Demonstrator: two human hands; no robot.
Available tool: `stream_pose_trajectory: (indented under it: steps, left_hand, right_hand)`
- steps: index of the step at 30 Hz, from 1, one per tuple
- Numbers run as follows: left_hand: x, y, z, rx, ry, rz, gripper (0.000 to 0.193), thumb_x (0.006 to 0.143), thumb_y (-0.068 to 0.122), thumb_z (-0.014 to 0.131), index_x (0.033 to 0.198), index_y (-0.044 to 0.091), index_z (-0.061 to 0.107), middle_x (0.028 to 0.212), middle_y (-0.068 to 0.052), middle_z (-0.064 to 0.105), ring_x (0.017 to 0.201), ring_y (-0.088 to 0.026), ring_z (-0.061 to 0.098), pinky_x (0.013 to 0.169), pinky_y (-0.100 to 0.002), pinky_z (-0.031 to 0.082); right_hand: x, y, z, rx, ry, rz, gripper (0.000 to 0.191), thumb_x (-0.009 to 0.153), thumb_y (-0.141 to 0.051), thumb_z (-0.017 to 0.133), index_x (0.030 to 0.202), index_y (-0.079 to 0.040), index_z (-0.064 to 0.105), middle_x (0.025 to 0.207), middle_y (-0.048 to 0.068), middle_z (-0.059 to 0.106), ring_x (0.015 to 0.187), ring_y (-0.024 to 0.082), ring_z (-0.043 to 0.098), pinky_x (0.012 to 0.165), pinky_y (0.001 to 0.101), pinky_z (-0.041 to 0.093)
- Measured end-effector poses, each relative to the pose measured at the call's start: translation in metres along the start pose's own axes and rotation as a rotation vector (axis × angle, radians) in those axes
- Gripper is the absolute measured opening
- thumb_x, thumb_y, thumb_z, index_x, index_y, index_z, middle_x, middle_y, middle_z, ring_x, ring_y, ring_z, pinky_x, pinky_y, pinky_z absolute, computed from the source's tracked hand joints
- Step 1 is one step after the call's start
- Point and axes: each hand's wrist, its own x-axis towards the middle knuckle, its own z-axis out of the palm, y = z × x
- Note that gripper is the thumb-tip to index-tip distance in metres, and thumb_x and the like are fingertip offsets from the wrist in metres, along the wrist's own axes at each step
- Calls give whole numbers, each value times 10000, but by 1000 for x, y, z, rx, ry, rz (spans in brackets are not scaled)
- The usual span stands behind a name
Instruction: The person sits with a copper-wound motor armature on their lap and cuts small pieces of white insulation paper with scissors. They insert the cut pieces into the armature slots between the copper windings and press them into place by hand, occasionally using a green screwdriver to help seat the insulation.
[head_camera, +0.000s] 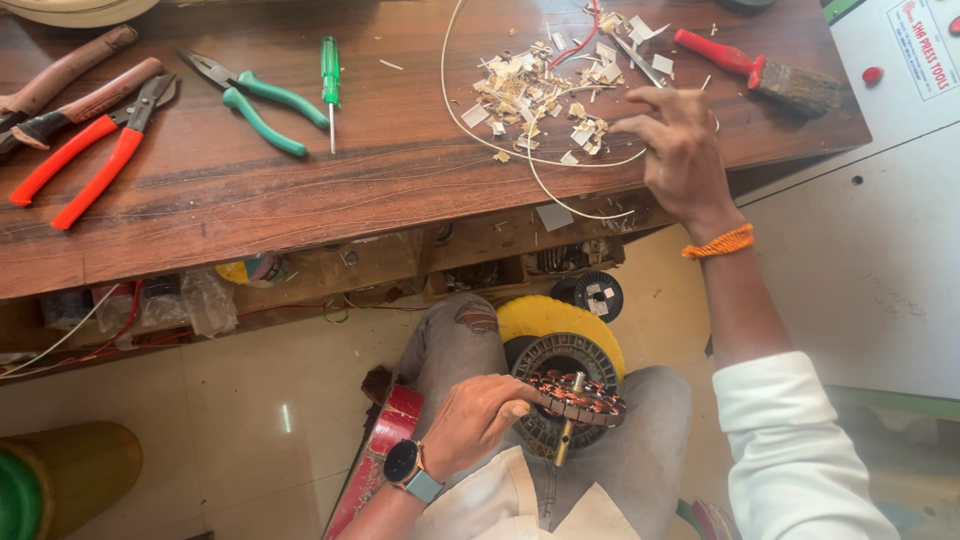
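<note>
Copper-wound and round, the motor stator (577, 398) rests on the person's lap, well below the worktop (300, 190), with its brass-coloured shaft (566, 432) pointing down toward the body. The left hand (475, 418) has its grip clamped on the stator's near edge, thumb over the windings, probably to keep it from rolling off the knees while the other arm is away. A second, bare ring-shaped core (560, 355) lies just under it against a yellow disc (560, 325), so there are two round motor parts on the lap.

Up on the worktop, the right hand (680, 150) reaches to the heap of pale insulation-paper scraps (545, 95). Its fingertips come together at the heap's right edge, as if pinching one small piece; whether a piece is actually caught I cannot tell. One thin off-white wire (470, 120) loops around the heap.

Tools sit along the far side, within easy reach but out of the way: one red-handled snips (90, 165), one green-handled long-nose pliers (255, 100), one green screwdriver (329, 85), one red-handled brush (770, 75), and one brown-handled tool (65, 85) at the left edge, partly cut off. A watch (405, 465) is on the left wrist and an orange thread band (718, 243) on the right.
</note>
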Motion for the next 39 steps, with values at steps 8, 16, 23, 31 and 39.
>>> stream_pose_trajectory:
  steps: [8,16,23,31,39]
  left_hand:
    - [5,4,10,-2,-5,22,413,1075,405,451,1056,85,712,891,-108,700,830,-316,663,743,-431,520]
    - [6,7,22,10,-31,-21,445,1066,423,439,1045,80,721,899,-107,715,830,-310,673,741,-425,524]
    - [-1,9,26,42,-41,-14,376,1067,365,464,1062,80,709,900,-112,696,851,-320,661,755,-433,516]
    - [-4,10,21,35,-38,-14,348,1053,360,486,1065,88,704,939,-106,719,877,-324,674,766,-435,524]
    - [-12,9,26,14,-18,8,374,1070,388,465,1069,105,709,967,-99,734,902,-324,690,786,-427,539]
  right_hand:
    - [-51,0,-15,209,-87,94,342,868,83,621,1123,-101,756,1141,61,701,1148,281,614,1030,406,517]
    - [-48,-18,-15,8,-242,164,654,974,-555,545,1516,-190,532,1473,16,563,1147,283,502,972,450,378]
    - [-30,-24,-8,-25,-307,207,754,921,-736,392,1559,-342,475,1545,-46,501,1046,266,503,860,429,391]
    - [-41,-31,-13,17,-203,70,607,923,-656,574,1403,-293,652,1550,-31,500,1168,226,534,959,455,412]
    - [-70,-35,-6,48,66,-59,98,1001,-136,780,1079,-146,721,1236,-33,718,1148,209,608,1022,368,495]
